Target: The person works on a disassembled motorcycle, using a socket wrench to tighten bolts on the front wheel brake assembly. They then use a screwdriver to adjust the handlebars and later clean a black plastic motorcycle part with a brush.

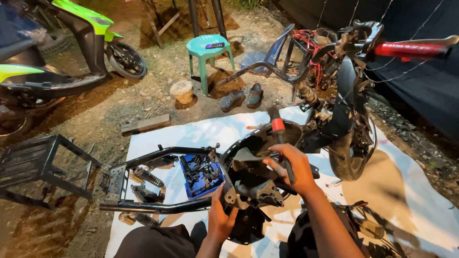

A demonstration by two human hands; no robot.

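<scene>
A stripped scooter frame (pixel 158 206) lies on a white sheet (pixel 411 200) in front of me. My right hand (pixel 292 167) is closed around a screwdriver (pixel 281 138) with a red and black handle, its shaft pointing down into a black plastic panel (pixel 256 157) at the frame's middle. My left hand (pixel 221 217) grips the lower edge of the frame's grey metal bracket (pixel 258 193), steadying it. My knees show at the bottom edge.
A blue tray (pixel 203 174) of small parts sits inside the frame. The front wheel and red-gripped handlebar (pixel 406 49) stand at right. A green stool (pixel 209 50), grey sandals (pixel 243 97), a black metal rack (pixel 38 167) and a green scooter (pixel 81 28) surround the sheet.
</scene>
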